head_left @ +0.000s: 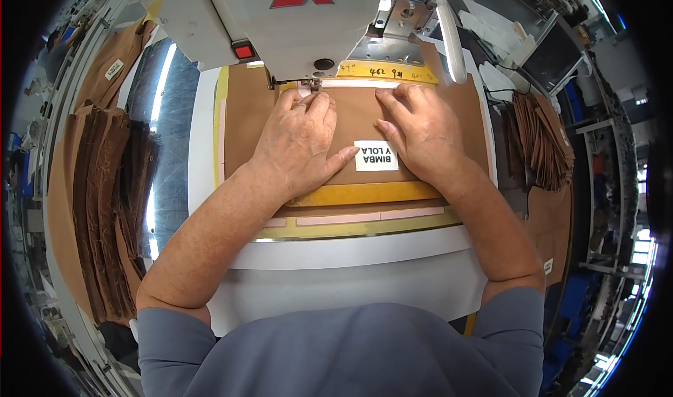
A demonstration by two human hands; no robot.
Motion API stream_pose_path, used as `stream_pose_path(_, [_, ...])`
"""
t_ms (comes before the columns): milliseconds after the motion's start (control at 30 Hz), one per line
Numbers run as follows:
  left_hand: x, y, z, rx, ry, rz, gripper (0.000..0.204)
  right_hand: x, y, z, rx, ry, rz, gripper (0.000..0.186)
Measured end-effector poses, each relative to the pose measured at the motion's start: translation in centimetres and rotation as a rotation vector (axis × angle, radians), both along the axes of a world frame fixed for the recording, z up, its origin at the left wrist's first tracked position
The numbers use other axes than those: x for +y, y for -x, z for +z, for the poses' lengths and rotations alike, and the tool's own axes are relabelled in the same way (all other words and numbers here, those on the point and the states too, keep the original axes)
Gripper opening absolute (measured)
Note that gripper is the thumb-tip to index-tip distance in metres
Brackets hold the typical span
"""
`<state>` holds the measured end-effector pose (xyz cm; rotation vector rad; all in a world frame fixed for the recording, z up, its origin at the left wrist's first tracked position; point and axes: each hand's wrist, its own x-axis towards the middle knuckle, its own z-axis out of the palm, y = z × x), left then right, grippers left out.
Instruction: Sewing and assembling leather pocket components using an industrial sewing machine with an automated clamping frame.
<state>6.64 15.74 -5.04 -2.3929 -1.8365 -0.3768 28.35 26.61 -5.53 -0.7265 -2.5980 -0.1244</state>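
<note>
Head view, read from my remote station. Sewing-machine head (280, 43) stands at the far side; its presser foot (313, 85) comes down near the left part of the far edge of the brown panel (343, 134). The panel lies flat under both hands, long axis running left to right across the wearer's front.

Hands: apart, both palm down. The left hand (294, 134) has its thumb spread wide from the fingers, fingertips just beside the foot; the right hand (424, 130) has index finger reaching forward and thumb set off to the side. I see neither clamped on anything; both rest on the panel.

Key relation: a pale strip (357, 83) runs along the panel's far edge, rightward from the foot, roughly parallel to the panel's long axis. I judge the left hand clearly nearer the foot; the right is farther along, fingertip by the strip.

Also noted: white label (376, 156) between the hands, left thumb tip at its edge. Yellow bar (364, 193) lies along the near side; ruler-like yellow strip (396, 72) beyond the pale one.
</note>
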Motion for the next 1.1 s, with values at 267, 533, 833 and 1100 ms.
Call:
stream_pose_path(267, [-0.2,1.1,-0.5,0.0,-0.079,-0.017,0.066,0.0,0.4,-0.3,0.017,0.007,0.02,0.039])
stream_pose_path(533, [-0.7,1.7,0.2,0.059,-0.005,0.04,0.066,-0.2,1.2,-0.7,0.019,-0.015,0.03,0.039])
stream_pose_path(833, [-1.2,2.4,0.5,0.105,0.001,0.081,0.063,-0.6,1.9,-0.5,0.013,0.01,0.031,0.041])
stream_pose_path(1100, [-1.5,2.7,0.5,0.19,-0.027,0.099,0.075,-0.3,1.1,0.2,-0.01,-0.016,0.062,0.044])
